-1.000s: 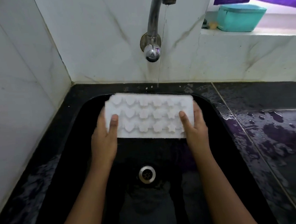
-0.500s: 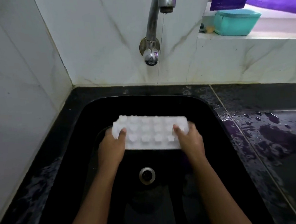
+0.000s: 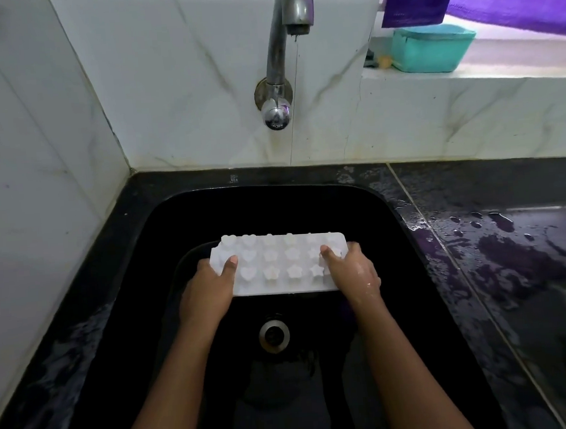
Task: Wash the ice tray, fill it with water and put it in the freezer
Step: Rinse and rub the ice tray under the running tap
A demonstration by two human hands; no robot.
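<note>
lower than a second ago, the white ice tray (image 3: 280,268) now sits deep in the black sink (image 3: 392,213), bumpy side up. i see the left hand (image 3: 206,291) gripping its left end and the right hand (image 3: 354,273) its right end, thumbs (image 3: 230,264) curled over the top. beyond the thumbs, a thin stream falls from the tap (image 3: 289,9).

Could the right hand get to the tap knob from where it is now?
Probably, but not freely: the right hand grips the right end of the tray, so the left hand would have to hold it alone. Nothing stands between it and the knob.
</note>
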